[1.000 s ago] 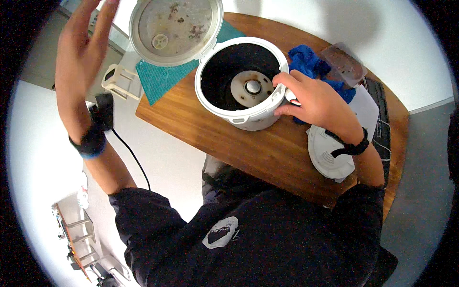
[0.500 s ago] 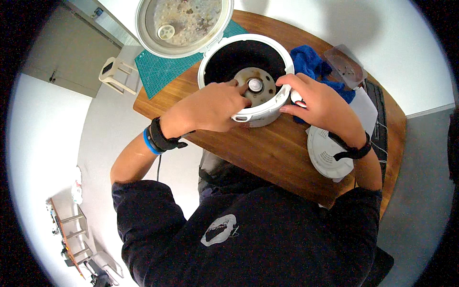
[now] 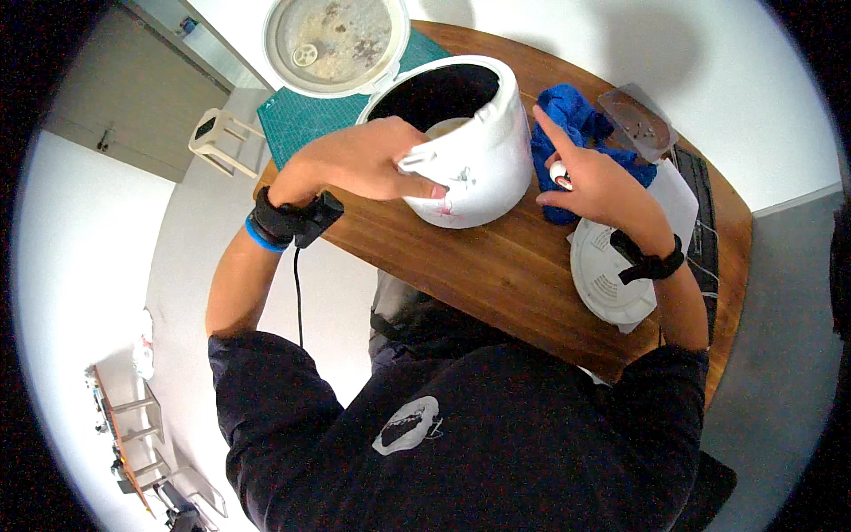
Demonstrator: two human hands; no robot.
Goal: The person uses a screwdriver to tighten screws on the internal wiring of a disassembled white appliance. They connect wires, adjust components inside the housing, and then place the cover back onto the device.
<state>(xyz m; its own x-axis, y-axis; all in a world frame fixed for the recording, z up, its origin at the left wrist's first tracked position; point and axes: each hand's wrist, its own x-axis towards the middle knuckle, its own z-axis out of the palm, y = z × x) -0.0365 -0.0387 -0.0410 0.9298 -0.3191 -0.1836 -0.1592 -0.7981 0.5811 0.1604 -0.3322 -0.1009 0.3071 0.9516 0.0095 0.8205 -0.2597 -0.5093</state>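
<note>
A white rice cooker (image 3: 474, 182) stands tilted on the wooden table in front of me, its flower-printed front wall facing me. Its hinged lid (image 3: 341, 49) is swung back at the far left, stained on the inside. My left hand (image 3: 372, 160) grips the cooker's near rim, thumb outside and the other fingers hidden inside. To the right of the cooker, apart from it, is my right hand (image 3: 603, 186). Its index finger points outward while the other fingers are curled round a small white round-ended object (image 3: 559, 175), mostly hidden in the palm.
A blue towel (image 3: 567, 111) lies behind my right hand, beside a clear plastic tray (image 3: 640, 124) holding small bits. Under my right wrist is a round white vented cover (image 3: 603, 288). A green cutting mat (image 3: 297, 133) lies at the far left, with a stool (image 3: 210, 133) beyond.
The cooker has tipped away from me, so its front wall shows and its inner base is mostly hidden. My left hand moved from inside it to the rim; my right hand has left the rim.
</note>
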